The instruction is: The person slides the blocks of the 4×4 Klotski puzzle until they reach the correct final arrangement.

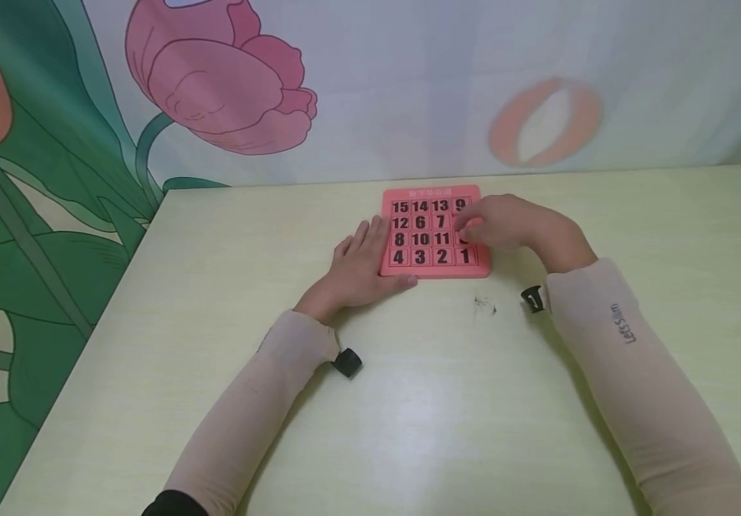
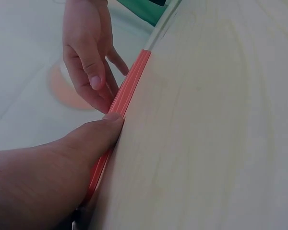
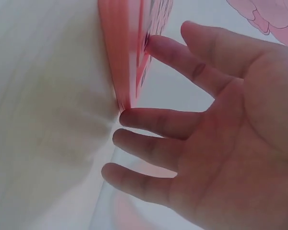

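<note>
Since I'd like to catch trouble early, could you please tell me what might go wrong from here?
The pink number puzzle lies close to the far edge of the table, so a hard push might send it over. If the left hand against its side eases off, it could slip. The right hand hides part of the right column of tiles, so a wrong one might get nudged.
</note>
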The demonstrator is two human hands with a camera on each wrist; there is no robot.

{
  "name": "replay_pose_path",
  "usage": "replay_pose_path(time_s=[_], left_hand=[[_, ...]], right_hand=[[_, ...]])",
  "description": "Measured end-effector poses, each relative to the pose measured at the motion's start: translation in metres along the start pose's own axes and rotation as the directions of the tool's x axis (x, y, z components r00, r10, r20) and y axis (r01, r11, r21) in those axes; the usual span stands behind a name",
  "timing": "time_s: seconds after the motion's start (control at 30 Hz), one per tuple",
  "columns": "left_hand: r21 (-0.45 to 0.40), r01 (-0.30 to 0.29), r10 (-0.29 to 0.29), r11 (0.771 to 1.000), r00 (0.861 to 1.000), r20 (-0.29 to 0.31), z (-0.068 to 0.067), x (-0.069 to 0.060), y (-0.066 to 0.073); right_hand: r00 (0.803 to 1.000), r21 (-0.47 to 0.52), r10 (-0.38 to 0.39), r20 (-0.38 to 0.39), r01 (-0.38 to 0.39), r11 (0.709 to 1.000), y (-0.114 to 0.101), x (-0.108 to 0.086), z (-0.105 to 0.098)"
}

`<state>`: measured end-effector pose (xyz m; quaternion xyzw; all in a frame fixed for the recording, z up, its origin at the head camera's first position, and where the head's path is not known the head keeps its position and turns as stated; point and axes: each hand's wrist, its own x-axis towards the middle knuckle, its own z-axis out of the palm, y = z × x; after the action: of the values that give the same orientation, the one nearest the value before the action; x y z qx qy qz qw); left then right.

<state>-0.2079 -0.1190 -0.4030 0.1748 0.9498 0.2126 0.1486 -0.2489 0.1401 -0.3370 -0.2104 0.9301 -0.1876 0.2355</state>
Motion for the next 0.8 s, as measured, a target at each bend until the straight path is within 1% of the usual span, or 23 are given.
replay_pose_path(time_s=[0.07, 0.23, 0.33, 0.43, 0.53, 0.63, 0.8], left_hand=[[0.000, -0.001, 0.001, 1.000, 1.000, 0.001, 0.000, -0.001, 0.000], [0.013, -0.008, 0.008, 1.000, 1.000, 0.007, 0.001, -0.002, -0.001], [0.003, -0.016, 0.016, 1.000, 1.000, 0.003, -0.001, -0.002, 0.000], [-0.011, -0.019, 0.019, 1.000, 1.000, 0.000, -0.003, -0.003, 0.002], [-0.002, -0.018, 0.018, 1.000, 1.000, 0.005, -0.003, -0.003, 0.002], [-0.003, -0.015, 0.015, 1.000, 1.000, 0.011, -0.002, -0.003, 0.002], [-0.007, -0.014, 0.014, 1.000, 1.000, 0.008, -0.001, -0.002, 0.001]], right_hand=[[1.000, -0.006, -0.001, -0.007, 0.001, 1.000, 0.000, 0.001, 0.001], [0.999, 0.064, 0.048, 0.009, -0.048, 0.997, 0.006, 0.005, 0.002], [0.998, 0.077, 0.066, 0.015, -0.067, 0.995, 0.011, 0.009, 0.003], [0.998, 0.064, 0.062, 0.010, -0.062, 0.996, 0.015, 0.011, 0.003], [0.999, 0.070, 0.050, -0.008, -0.049, 0.996, 0.016, 0.013, 0.004], [0.999, 0.077, 0.036, -0.035, -0.033, 0.997, 0.015, 0.012, 0.005], [0.999, 0.058, 0.018, -0.050, -0.015, 0.998, 0.012, 0.010, 0.004]])
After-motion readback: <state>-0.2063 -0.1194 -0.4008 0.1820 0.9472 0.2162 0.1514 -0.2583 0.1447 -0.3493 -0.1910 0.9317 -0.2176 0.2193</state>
